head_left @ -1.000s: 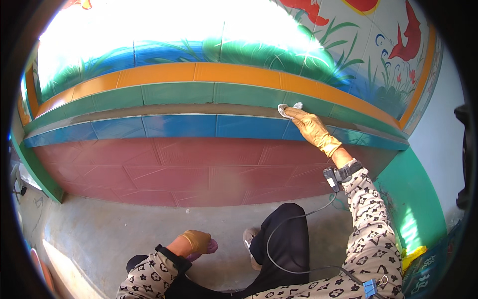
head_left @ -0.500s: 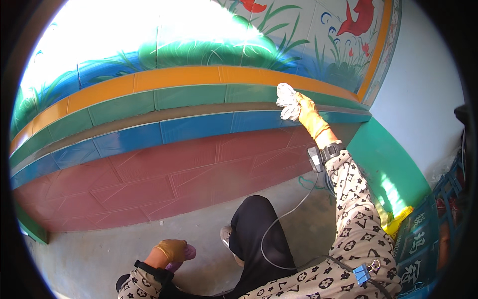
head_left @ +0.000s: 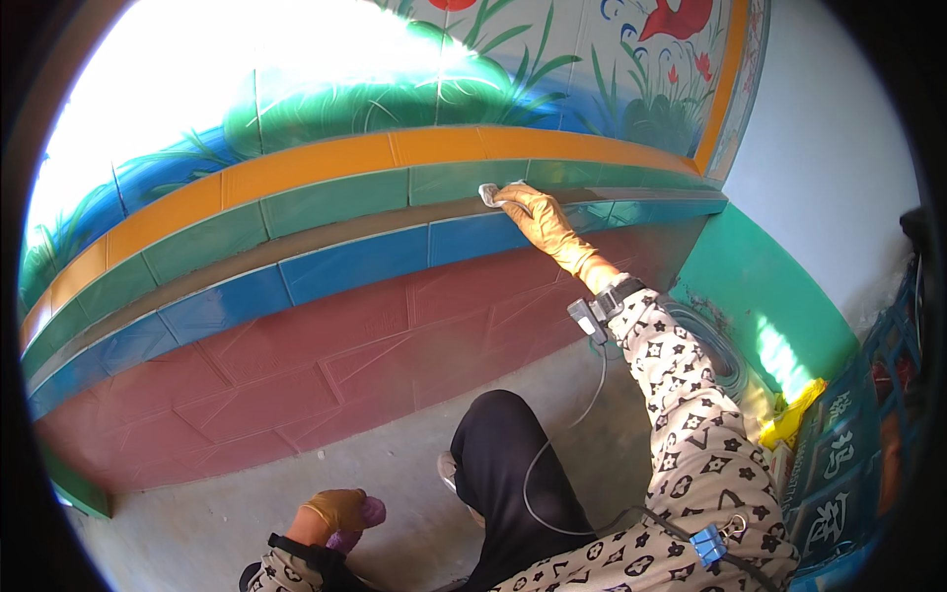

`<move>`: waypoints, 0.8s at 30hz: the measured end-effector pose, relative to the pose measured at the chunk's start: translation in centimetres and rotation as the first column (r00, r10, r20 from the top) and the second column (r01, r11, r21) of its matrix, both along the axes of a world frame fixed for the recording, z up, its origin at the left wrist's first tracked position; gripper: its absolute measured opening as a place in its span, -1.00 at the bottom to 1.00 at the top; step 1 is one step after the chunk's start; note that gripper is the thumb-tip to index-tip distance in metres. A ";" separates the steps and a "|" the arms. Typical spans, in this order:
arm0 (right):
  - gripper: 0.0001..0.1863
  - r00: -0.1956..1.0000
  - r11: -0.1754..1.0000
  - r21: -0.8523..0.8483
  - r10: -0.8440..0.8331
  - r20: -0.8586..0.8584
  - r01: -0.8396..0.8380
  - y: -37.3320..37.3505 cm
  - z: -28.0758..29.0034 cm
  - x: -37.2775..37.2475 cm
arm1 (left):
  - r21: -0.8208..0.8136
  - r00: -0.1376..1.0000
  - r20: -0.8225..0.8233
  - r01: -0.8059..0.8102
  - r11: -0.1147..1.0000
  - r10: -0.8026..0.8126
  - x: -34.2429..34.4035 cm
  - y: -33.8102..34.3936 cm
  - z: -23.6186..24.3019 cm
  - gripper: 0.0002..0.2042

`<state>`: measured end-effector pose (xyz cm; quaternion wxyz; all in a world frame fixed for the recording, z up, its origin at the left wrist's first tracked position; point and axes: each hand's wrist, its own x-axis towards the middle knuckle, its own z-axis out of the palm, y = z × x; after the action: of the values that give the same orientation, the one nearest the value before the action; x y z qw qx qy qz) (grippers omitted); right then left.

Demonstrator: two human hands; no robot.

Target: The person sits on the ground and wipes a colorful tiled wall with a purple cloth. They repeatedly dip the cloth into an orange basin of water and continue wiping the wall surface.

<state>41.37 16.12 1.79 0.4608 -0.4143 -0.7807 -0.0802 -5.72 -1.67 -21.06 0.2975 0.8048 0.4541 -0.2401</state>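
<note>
One white cloth (head_left: 487,195) | closed right hand (head_left: 543,227) grips it, now at ledge (head_left: 409,214), less spread than before | left hand (head_left: 335,509) clenched on purple bundle (head_left: 373,511), unchanged

A cloth (head_left: 487,194) in the right hand (head_left: 538,219) sits at the ledge (head_left: 335,225), with the upper wall (head_left: 473,104) behind that grip and the lower wall (head_left: 395,345) beneath it. Right of this grip and nearer the body lie a coil (head_left: 732,367), then a bag (head_left: 792,414), then a crate (head_left: 834,483). A second cloth (head_left: 372,511) is in the left hand's (head_left: 340,510) grip, above the floor (head_left: 414,424) and left of the bent leg (head_left: 508,444).
</note>
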 end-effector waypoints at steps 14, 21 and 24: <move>-0.79 0.754 0.753 0.030 -0.657 -0.021 0.657 -1.1 -1.0 16.4 | -0.083 0.994 -0.104 0.012 0.996 -0.021 0.2 -0.8 1.0 -0.61; -0.59 0.349 0.258 -0.323 -0.899 0.264 0.911 1.8 2.1 24.5 | -0.186 0.976 -0.218 -0.066 0.980 0.025 3.8 -0.5 5.1 -0.66; -0.62 0.323 0.187 -0.392 -0.892 0.316 0.901 2.9 2.2 27.8 | -0.196 0.977 -0.210 -0.080 0.977 0.038 4.2 -0.8 6.0 -0.64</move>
<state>69.15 18.97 3.94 0.1937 -0.8929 -0.3850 -0.1299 -1.55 -2.51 -15.07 0.3370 0.7272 0.4791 -0.3580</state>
